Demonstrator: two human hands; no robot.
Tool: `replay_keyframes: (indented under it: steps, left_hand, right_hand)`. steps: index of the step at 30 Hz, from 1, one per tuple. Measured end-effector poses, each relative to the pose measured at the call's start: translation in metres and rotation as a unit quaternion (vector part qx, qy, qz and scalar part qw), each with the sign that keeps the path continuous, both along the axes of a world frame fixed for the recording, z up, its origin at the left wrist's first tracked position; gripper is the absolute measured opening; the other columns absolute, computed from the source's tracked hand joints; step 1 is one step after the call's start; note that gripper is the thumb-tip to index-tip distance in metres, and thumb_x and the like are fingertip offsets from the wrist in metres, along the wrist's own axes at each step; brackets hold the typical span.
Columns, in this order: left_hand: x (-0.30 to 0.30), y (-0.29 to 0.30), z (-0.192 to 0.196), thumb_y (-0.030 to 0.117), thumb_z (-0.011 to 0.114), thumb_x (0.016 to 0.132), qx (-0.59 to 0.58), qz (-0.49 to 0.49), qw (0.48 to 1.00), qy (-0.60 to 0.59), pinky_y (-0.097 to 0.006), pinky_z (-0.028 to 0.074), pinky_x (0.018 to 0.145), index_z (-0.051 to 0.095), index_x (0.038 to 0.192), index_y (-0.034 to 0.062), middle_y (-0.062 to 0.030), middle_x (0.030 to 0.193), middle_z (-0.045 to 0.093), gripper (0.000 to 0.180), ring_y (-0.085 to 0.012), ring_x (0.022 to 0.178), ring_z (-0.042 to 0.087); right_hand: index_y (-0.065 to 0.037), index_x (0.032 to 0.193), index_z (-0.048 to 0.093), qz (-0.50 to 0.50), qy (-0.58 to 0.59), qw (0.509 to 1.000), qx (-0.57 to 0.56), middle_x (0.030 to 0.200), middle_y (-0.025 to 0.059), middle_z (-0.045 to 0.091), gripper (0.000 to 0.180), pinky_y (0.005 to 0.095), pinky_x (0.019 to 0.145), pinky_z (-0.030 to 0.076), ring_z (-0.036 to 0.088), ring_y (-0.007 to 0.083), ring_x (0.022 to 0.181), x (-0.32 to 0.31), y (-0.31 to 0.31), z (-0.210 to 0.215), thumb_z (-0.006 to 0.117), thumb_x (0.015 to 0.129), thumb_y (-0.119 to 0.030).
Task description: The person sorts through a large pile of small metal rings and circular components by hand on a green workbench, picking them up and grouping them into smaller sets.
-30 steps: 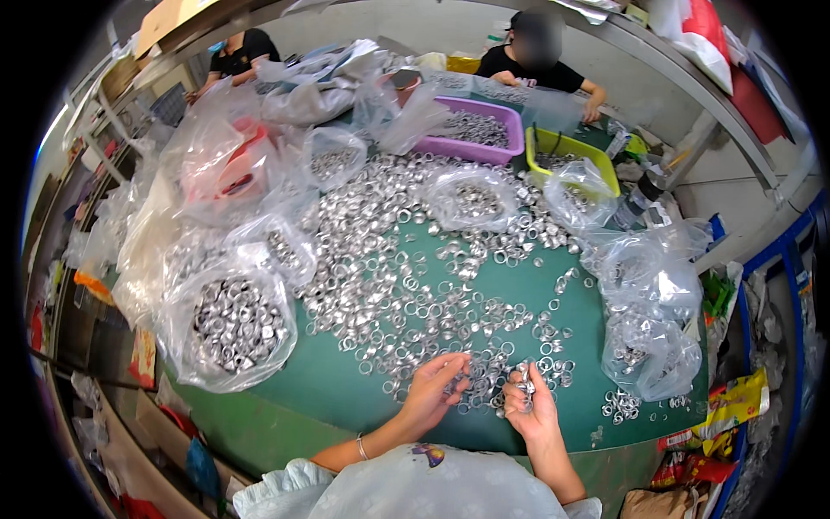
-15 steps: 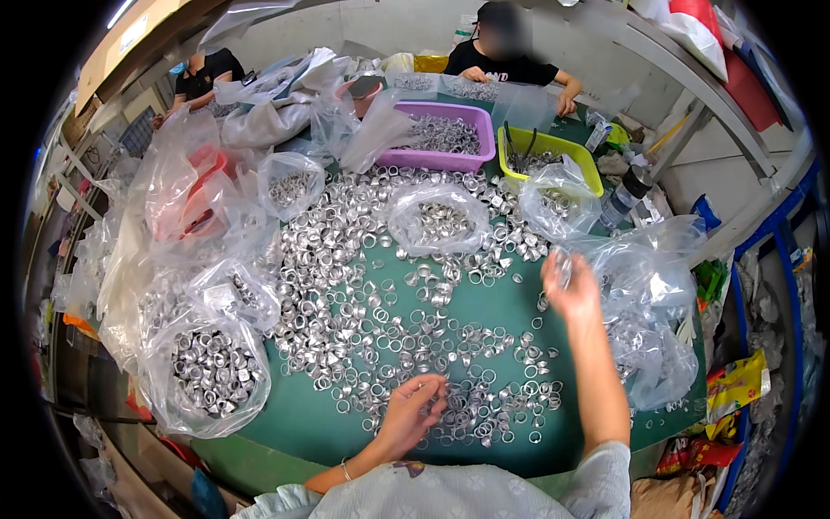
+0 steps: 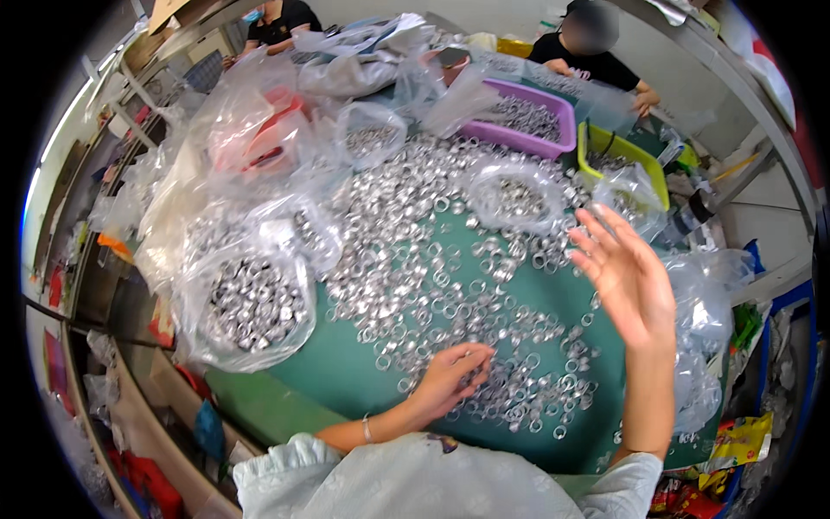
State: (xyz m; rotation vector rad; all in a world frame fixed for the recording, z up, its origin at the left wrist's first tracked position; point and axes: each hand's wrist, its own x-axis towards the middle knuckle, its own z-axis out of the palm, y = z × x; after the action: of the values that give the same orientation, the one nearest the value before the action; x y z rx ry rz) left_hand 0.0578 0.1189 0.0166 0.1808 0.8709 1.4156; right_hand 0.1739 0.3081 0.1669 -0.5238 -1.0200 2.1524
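Note:
Many silver metal rings point(image 3: 406, 268) lie spread over a green tabletop point(image 3: 346, 372), thick at the back and looser toward me. Low over the near rings is my left hand point(image 3: 451, 378), its fingers curled together; whatever is between them is hidden. My right hand point(image 3: 624, 281) is raised at the right of the pile, palm showing and fingers apart, with nothing in it. Just beyond it, a clear bag of rings point(image 3: 627, 195) leans against a yellow-green basket point(image 3: 653, 169). Another open clear bag point(image 3: 514, 197) of rings sits behind the loose ones.
At the left front stands a large clear bag of rings point(image 3: 255, 303). A purple basin point(image 3: 564, 138) of rings is at the back, and red tubs point(image 3: 268, 138) in plastic at the back left. Crumpled clear bags point(image 3: 700, 303) lie at the right edge. Two people point(image 3: 592, 52) sit across the table.
My right hand has gone from closed fingers near the right-hand bags to raised and spread. My left hand stays curled over the near rings. The whole view has swung left and tilted.

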Motion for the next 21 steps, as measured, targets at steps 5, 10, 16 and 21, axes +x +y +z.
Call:
replay_keyframes:
  steps: [5, 10, 16, 21]
  left_hand:
    - [0.010, -0.022, 0.029, 0.017, 0.052, 0.089, -0.058, -0.028, 0.998, 0.013, -0.016, 0.030, 0.042, 0.055, 0.103, 0.0033, -0.0012, 0.080, 0.052, 0.020, -0.0072, 0.061, 0.045]
    - [0.015, -0.052, 0.015, 0.016, 0.052, 0.088, 0.015, 0.018, 1.000, 0.009, -0.016, 0.028, 0.041, 0.055, 0.100, 0.0024, -0.0012, 0.079, 0.052, 0.018, -0.0067, 0.060, 0.044]
    - [0.013, -0.098, 0.020, 0.014, 0.052, 0.087, -0.009, 0.096, 0.994, 0.044, -0.016, 0.027, 0.040, 0.055, 0.100, 0.0019, -0.0009, 0.079, 0.052, 0.018, -0.0066, 0.059, 0.045]
    - [0.000, -0.103, 0.012, 0.014, 0.052, 0.088, -0.002, 0.163, 0.986, -0.019, -0.015, 0.027, 0.038, 0.053, 0.102, 0.0023, -0.0018, 0.079, 0.051, 0.019, -0.0057, 0.059, 0.042]
  right_hand:
    - [-0.001, 0.117, 0.040, 0.387, 0.015, 0.916, 0.105, 0.110, 0.0148, 0.049, 0.040, 0.0332, 0.079, 0.044, 0.051, 0.0244, 0.098, -0.025, -0.151, 0.074, 0.051, 0.084, -0.020]
    - [-0.001, 0.092, 0.049, 0.368, 0.110, 0.902, 0.194, 0.088, 0.0121, 0.053, 0.021, 0.0307, 0.071, 0.043, 0.052, 0.0217, 0.083, -0.018, -0.219, 0.091, 0.054, 0.078, -0.015]
    - [-0.001, 0.090, 0.053, 0.312, 0.040, 0.758, 0.571, 0.086, 0.0110, 0.054, 0.023, 0.0306, 0.066, 0.042, 0.053, 0.0210, 0.079, 0.002, -0.261, 0.099, 0.057, 0.071, -0.015]
    - [-0.001, 0.088, 0.056, 0.146, -0.075, 0.477, 0.863, 0.083, 0.0101, 0.055, 0.026, 0.0304, 0.062, 0.041, 0.053, 0.0204, 0.076, 0.014, -0.287, 0.094, 0.060, 0.065, -0.014]
